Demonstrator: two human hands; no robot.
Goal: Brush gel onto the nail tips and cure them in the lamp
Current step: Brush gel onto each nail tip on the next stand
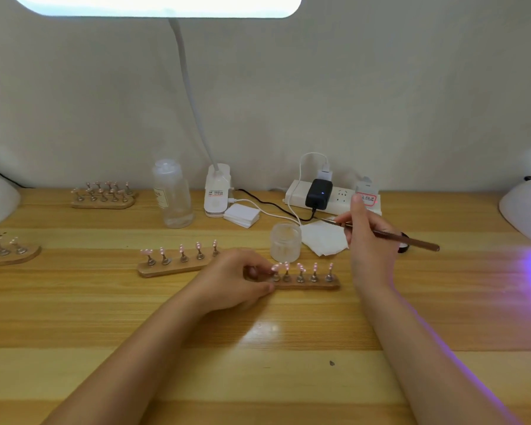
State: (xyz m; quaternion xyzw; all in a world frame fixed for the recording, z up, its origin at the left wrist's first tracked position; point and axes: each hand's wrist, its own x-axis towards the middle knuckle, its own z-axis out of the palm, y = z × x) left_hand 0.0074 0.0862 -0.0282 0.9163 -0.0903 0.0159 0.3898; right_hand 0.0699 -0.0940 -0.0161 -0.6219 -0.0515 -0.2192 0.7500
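On the table, held nail stand.

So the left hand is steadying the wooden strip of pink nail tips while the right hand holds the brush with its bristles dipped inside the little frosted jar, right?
Not quite. The head view shows the right hand holding the brush with its bristles over the white tissue, beside the frosted jar, not inside it. The rest holds: the left hand steadies the wooden strip of pink nail tips.
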